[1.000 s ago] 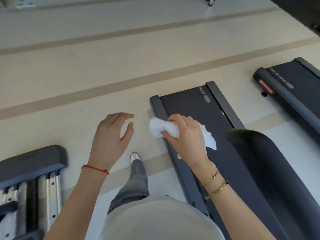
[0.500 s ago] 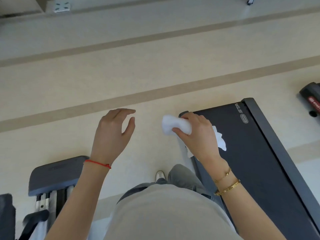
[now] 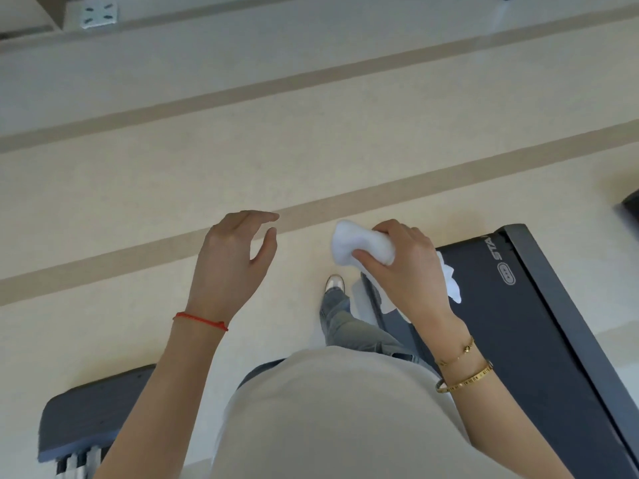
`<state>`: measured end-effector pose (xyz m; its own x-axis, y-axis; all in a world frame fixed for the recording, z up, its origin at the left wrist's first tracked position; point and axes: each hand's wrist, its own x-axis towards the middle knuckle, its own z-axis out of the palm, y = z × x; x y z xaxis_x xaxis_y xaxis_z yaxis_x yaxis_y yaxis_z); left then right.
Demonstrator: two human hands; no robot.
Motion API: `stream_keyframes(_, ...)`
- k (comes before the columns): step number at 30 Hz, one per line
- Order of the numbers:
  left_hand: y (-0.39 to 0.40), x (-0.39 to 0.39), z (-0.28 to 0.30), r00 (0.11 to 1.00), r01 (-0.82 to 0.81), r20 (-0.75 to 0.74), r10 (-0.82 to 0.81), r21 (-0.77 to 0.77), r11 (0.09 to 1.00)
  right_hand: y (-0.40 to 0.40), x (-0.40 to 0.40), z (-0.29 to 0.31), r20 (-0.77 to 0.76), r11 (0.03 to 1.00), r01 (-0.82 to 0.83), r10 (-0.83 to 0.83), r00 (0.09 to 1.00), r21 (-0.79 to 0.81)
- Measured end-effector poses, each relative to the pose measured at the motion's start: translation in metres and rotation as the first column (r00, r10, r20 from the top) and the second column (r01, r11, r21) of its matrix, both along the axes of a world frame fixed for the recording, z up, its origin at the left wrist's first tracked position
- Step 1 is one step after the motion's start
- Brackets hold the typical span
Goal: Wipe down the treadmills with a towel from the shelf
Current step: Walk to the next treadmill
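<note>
My right hand [image 3: 404, 271] grips a bunched white towel [image 3: 349, 243], held in the air above the floor just left of a black treadmill deck [image 3: 511, 326]. Loose towel ends hang past my palm over the deck's rear corner. The towel does not visibly touch the treadmill. My left hand [image 3: 231, 267] hovers over the bare floor to the left, fingers loosely curved and holding nothing. A second treadmill's grey rear end [image 3: 93, 416] sits at the lower left beside my left forearm.
Beige floor with tan stripes [image 3: 345, 198] stretches ahead. My foot [image 3: 334, 283] and trouser leg stand between the two treadmills. Another dark machine's edge [image 3: 631, 205] shows at the far right. A white floor plate [image 3: 98, 13] lies at the top left.
The view has swung left: the right treadmill slid toward the right edge and the left treadmill's end came further into view. My right hand with the towel moved off the deck's side rail.
</note>
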<state>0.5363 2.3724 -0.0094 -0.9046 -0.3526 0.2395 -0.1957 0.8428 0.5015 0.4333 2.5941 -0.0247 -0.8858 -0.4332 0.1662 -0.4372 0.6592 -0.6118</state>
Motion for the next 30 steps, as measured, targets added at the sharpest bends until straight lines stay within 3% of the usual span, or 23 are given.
stream_keyframes(9,-0.054,-0.234,0.022,0.995,0.099,-0.03,-0.099,-0.004,0.995,-0.05,-0.206,0.017,0.028,0.995,0.097,-0.097,0.995,-0.006)
stream_keyframes(16,-0.07,-0.387,0.023,0.956,0.293,-0.017,-0.293,-0.004,0.956,-0.052,-0.319,0.014,0.034,0.961,0.276,-0.276,0.961,-0.005)
stream_keyframes(24,-0.072,-0.576,0.013,0.841,0.541,-0.007,-0.541,-0.031,0.84,-0.043,-0.441,0.001,0.037,0.844,0.536,-0.536,0.844,-0.004)
stream_keyframes(30,-0.05,-0.744,0.022,0.692,0.721,-0.011,-0.722,-0.04,0.692,-0.03,-0.55,0.007,0.033,0.703,0.711,-0.71,0.703,-0.01)
